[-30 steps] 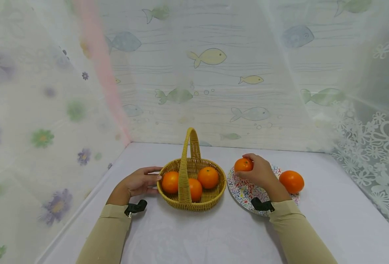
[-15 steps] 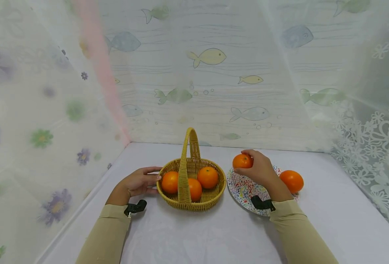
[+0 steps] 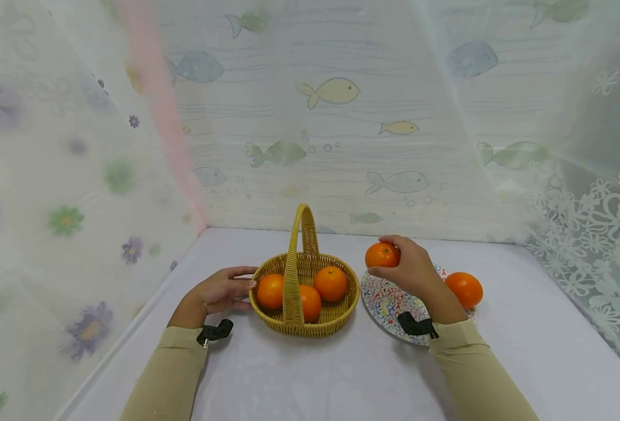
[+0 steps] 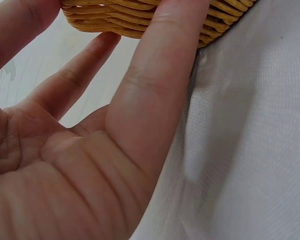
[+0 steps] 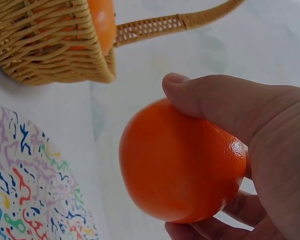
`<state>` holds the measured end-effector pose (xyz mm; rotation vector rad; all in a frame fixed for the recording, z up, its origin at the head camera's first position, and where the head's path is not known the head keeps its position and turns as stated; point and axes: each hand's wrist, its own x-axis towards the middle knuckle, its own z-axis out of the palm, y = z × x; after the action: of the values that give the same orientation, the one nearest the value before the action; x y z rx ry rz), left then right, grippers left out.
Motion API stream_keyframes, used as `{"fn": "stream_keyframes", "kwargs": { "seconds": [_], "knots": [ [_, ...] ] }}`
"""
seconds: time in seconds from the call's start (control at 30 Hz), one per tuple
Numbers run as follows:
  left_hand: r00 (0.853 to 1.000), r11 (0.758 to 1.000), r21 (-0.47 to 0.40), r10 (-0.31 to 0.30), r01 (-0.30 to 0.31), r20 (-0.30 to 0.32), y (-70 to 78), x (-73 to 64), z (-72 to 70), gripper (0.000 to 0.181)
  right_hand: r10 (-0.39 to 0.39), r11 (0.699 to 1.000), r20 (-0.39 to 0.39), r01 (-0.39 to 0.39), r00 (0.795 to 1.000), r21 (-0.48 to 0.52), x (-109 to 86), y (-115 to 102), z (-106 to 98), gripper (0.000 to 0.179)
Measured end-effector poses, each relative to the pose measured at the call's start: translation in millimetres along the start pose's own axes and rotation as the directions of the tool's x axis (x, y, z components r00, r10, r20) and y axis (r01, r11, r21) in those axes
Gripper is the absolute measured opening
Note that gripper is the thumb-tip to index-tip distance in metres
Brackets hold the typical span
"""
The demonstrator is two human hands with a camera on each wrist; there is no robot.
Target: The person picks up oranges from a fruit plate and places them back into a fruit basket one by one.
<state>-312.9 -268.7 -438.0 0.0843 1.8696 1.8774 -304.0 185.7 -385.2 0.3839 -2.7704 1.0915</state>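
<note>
Right wrist view crops the basket point(image 5: 50, 45) beyond our right hand point(image 5: 272, 125), clamped on an orange point(image 5: 180, 160) partly hiding our fingers point(image 5: 247, 209), while our left hand point(image 3: 224, 290), digits apart, touches that basket.

No writing seems legible, blurred spots included.

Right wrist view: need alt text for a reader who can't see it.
A person's right-hand grip holds a glossy orange. At upper left, a wicker basket shows part of another orange inside; at lower left is part of a plate patterned with multicoloured squiggles.
</note>
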Motion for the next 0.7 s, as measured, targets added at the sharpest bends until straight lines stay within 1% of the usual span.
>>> {"fn": "stream_keyframes", "kwargs": {
  "seconds": [0.43,0.7],
  "knots": [
    [1.000,1.000,0.016,0.007,-0.007,-0.001,0.4,0.2,0.3,0.066,-0.072,0.997,-0.018,0.072,0.997,-0.002,-6.6,-21,-2,0.073],
    [1.000,1.000,0.011,0.005,-0.005,-0.009,0.1,-1.2,0.0,0.066,-0.099,0.995,-0.001,0.099,0.995,0.008,-9.5,-29,1,0.074]
  ]
}}
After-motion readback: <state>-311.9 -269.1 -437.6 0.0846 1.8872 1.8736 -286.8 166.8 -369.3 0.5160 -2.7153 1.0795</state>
